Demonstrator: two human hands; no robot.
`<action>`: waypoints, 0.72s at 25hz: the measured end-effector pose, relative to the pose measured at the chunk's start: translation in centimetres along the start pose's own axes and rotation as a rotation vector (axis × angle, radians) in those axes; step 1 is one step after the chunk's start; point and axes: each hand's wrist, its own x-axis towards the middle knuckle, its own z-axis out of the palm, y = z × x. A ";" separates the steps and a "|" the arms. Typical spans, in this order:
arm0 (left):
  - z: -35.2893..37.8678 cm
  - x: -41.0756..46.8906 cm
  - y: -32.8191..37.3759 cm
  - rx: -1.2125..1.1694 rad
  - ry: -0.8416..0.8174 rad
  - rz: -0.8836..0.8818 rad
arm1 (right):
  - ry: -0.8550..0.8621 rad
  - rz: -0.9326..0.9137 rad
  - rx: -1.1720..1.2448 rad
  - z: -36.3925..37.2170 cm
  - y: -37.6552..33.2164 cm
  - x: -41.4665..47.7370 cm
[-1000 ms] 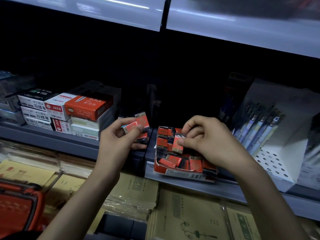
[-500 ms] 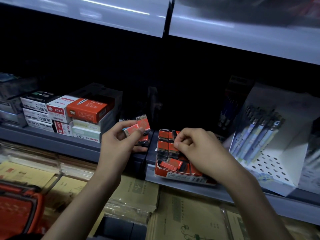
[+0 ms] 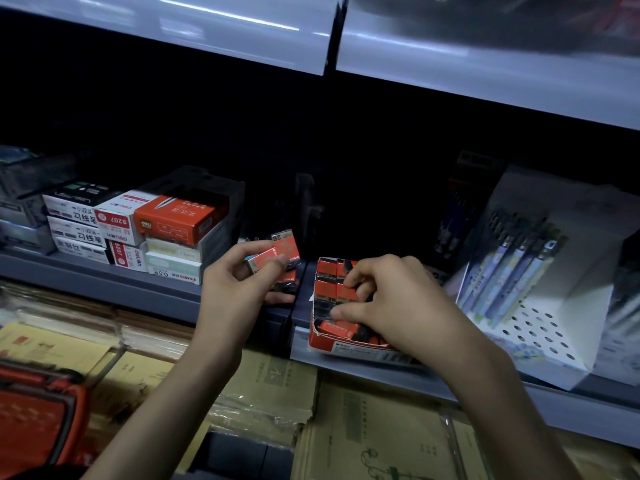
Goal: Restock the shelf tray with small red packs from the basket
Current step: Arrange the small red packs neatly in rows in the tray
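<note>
Okay so, nearest to me is the orange basket (image 3: pixel 38 420) down at the lower left, with brown paper envelopes (image 3: pixel 270 393) stacked beside it.

Next up, the left hand (image 3: pixel 235 289) has its grip closed round a few small red packs (image 3: pixel 277 254), held a bit fanned just left of the tray, over the front edge of the shelf (image 3: pixel 104 282). The right hand (image 3: pixel 391 306) is down in the cardboard tray (image 3: pixel 346 346), thumb and forefinger pinching a single pack (image 3: pixel 343 293) among the ones already lined up. The tray sits at the front of the shelf and looks fairly full, though the hand hides part of it.

My guess on handling: these are light, stiff little boxes, probably a bit slick on the printed faces. So pinch across the narrow sides, one at a time, and don't squeeze the flat faces. The tray's front wall looks torn and floppy, so I wouldn't lean on it.

Further back there are stacked stationery boxes (image 3: pixel 138 230) on the left, a white rack of pens (image 3: pixel 519 271) on the right, and the upper shelf (image 3: pixel 207 29) overhead.
</note>
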 end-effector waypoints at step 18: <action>0.0 0.0 -0.1 0.005 -0.015 0.008 | 0.209 -0.045 -0.155 -0.2 3.2 2.5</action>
